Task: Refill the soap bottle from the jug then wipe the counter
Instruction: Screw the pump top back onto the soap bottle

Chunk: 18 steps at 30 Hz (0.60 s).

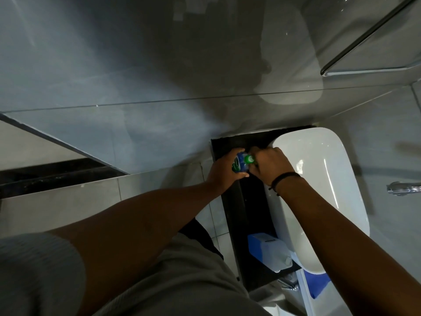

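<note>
A small soap bottle point(238, 164) with a blue body and green label sits over the far end of the black counter point(237, 215), left of the basin. My left hand point(222, 173) wraps around its body. My right hand point(270, 166) is closed over its green top point(249, 159), so the pump is mostly hidden. A translucent jug point(270, 252) holding blue liquid lies on the counter's near end, its cap pointing toward me, apart from both hands.
A white basin point(319, 179) fills the counter's right side, with a chrome tap point(403, 189) at the right edge. A mirror and grey tiled wall rise behind. A glass shelf point(369, 65) hangs at the upper right. Something blue point(317, 283) sits below the basin.
</note>
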Each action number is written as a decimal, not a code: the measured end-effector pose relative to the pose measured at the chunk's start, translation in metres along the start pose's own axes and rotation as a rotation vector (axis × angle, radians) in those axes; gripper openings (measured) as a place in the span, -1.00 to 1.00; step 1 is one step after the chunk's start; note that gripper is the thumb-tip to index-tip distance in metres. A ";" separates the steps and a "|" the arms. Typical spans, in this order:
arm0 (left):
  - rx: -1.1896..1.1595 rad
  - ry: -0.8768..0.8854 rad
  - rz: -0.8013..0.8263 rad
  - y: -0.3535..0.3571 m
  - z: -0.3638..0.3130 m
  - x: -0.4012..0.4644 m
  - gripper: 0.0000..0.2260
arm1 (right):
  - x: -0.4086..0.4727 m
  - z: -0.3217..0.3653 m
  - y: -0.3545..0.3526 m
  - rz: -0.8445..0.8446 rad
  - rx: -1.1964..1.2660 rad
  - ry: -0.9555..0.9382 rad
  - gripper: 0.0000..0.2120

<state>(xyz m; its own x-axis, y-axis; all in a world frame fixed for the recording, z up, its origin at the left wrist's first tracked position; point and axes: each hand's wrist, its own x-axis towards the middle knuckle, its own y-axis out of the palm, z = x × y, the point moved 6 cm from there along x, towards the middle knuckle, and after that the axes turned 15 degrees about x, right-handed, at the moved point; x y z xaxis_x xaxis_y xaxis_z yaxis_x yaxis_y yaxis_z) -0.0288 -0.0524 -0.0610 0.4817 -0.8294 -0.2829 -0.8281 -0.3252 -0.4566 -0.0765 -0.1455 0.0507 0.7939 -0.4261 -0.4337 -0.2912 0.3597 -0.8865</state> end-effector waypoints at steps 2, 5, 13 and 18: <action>-0.012 0.002 -0.006 0.000 -0.001 -0.001 -0.21 | -0.001 -0.002 -0.002 -0.018 0.022 0.074 -0.64; -0.001 0.007 -0.011 0.000 -0.001 -0.001 -0.23 | -0.001 0.003 -0.001 0.002 0.063 0.008 -0.52; 0.008 -0.015 -0.040 0.002 -0.002 0.001 -0.26 | 0.003 0.004 -0.001 -0.035 0.086 0.070 -0.61; -0.009 -0.048 -0.054 0.004 -0.005 0.011 -0.26 | 0.011 -0.004 0.005 0.045 0.077 0.045 -0.62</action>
<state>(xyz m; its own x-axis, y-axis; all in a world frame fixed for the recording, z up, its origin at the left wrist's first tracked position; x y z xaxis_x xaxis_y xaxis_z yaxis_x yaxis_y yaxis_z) -0.0281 -0.0644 -0.0618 0.5391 -0.7877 -0.2981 -0.8027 -0.3734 -0.4651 -0.0713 -0.1514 0.0412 0.7560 -0.4441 -0.4808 -0.2827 0.4409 -0.8519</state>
